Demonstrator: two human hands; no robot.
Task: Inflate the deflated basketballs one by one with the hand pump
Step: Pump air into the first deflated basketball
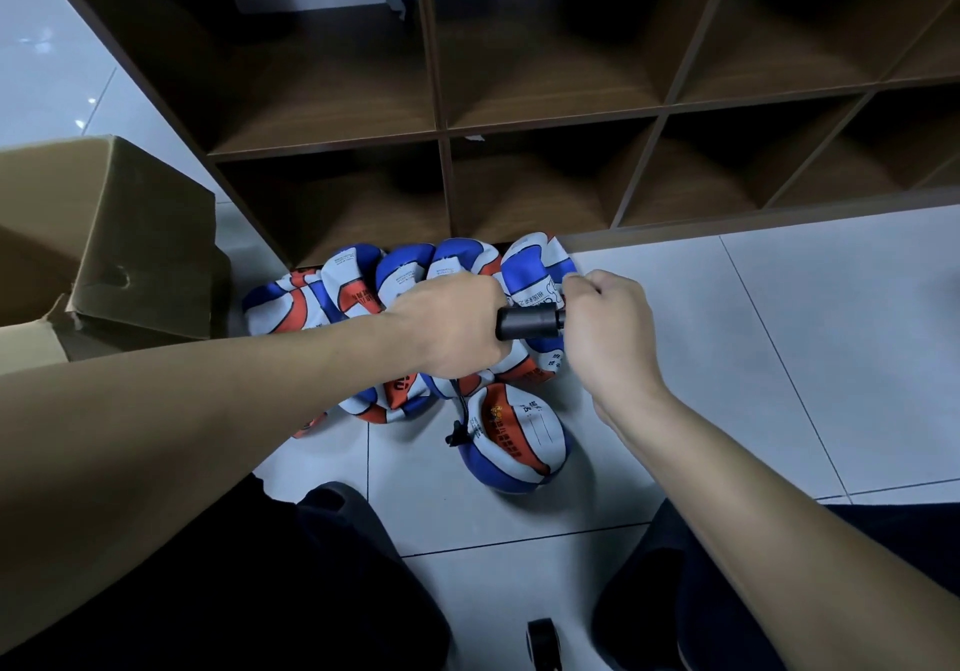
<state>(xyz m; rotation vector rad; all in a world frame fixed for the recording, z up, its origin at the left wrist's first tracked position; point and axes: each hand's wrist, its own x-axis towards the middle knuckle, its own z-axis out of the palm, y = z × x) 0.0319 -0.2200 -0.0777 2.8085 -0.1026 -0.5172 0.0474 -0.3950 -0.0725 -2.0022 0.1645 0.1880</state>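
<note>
The basketball (514, 442) being filled lies on the tiled floor (779, 358) between the person's knees, apart from the row of flat ones (395, 286) leaning against the shelf unit (441, 99), likely so the worked ball is not confused with the rest. A thin black hose (460, 410) runs from it up to the hand pump (527, 321), held level above the balls so both hands can work along its axis. The left hand (447, 330) is wrapped round the barrel to steady it. The right hand (605, 327) is curled at the handle end; the handle itself is hidden, so it probably grips that. A cardboard box (104, 234) stands open at the left.
</note>
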